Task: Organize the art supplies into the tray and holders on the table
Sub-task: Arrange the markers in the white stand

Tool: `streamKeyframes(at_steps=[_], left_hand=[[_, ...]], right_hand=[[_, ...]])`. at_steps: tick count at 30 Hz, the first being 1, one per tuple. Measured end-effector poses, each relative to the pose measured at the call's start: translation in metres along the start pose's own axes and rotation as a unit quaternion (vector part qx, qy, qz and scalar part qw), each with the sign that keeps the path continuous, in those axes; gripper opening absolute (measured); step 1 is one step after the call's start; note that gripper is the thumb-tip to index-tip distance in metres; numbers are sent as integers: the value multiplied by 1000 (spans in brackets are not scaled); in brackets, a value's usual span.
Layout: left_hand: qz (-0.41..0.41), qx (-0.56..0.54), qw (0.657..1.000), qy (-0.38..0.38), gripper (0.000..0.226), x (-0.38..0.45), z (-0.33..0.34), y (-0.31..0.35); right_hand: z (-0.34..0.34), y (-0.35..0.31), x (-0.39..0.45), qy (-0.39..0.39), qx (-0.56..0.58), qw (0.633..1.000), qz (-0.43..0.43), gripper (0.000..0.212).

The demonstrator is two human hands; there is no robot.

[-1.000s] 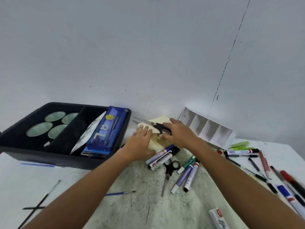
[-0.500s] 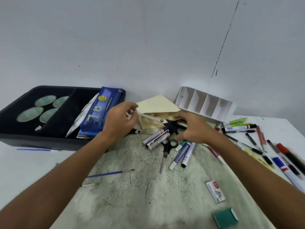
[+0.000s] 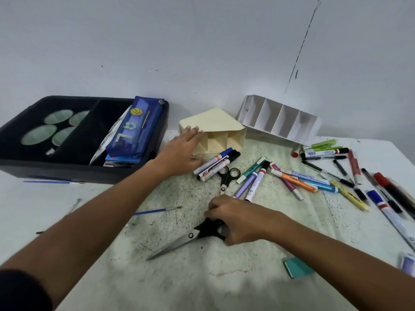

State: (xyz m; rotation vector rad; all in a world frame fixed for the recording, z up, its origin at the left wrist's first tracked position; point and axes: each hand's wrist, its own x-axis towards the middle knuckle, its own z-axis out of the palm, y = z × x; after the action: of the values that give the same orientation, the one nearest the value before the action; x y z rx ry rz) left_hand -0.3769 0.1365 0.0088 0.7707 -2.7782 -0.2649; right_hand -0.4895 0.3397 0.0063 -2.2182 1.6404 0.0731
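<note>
1. The left hand lay flat against the side of the cream paper holder. Its fingers were straight and close together, with the tips on the holder's top corner. I think it was keeping the light holder from sliding.

2. The right hand was curled over the black handles of the big scissors. The fingers were bent around the handles, pinching them. The blades were closed and pointed away from the fingers, toward the person's left, low over the table. Holding the handles kept the sharp part away from the skin.

3. Just past the right fingers lay the small scissors and some markers, loose on the table.

4. More pens were scattered off to the right of both hands.

5. The white holder stood behind the cream one, tipped on its side.

6. The black tray sat left of the left hand, with a blue pencil case leaning inside.

7. Most things were still out, so I'd say the job was just beginning.
</note>
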Motion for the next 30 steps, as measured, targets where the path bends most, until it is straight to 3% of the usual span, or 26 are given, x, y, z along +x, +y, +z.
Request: streamKeyframes(at_steps=[5, 8, 12, 14, 17, 19, 22, 25, 30], left_hand=[[10, 9, 1000, 12, 70, -2, 1, 0], [-6, 3, 1000, 22, 66, 1, 3, 3], [-65, -20, 995, 79, 63, 19, 0, 15], [-81, -48, 992, 88, 64, 35, -5, 25], [-61, -97, 991, 75, 70, 57, -8, 41], [-32, -100, 992, 70, 78, 72, -9, 52], [21, -93, 995, 30, 97, 94, -4, 67], [67, -72, 995, 1, 116, 121, -1, 78], [108, 38, 993, 19, 124, 159, 1, 90]], right_hand=[[10, 5, -2, 15, -29, 999, -44, 71], [6, 13, -9, 61, 2, 995, -77, 58], [-11, 42, -23, 199, 115, 972, 38, 48], [-25, 71, -33, 301, 187, 927, 123, 40], [-49, 120, -53, 459, 263, 815, 235, 38], [-60, 152, -68, 493, 247, 781, 294, 45], [-71, 190, -79, 438, 180, 816, 330, 61], [-88, 213, -73, 379, 135, 862, 308, 73], [-120, 232, -41, 352, 106, 894, 257, 55]])
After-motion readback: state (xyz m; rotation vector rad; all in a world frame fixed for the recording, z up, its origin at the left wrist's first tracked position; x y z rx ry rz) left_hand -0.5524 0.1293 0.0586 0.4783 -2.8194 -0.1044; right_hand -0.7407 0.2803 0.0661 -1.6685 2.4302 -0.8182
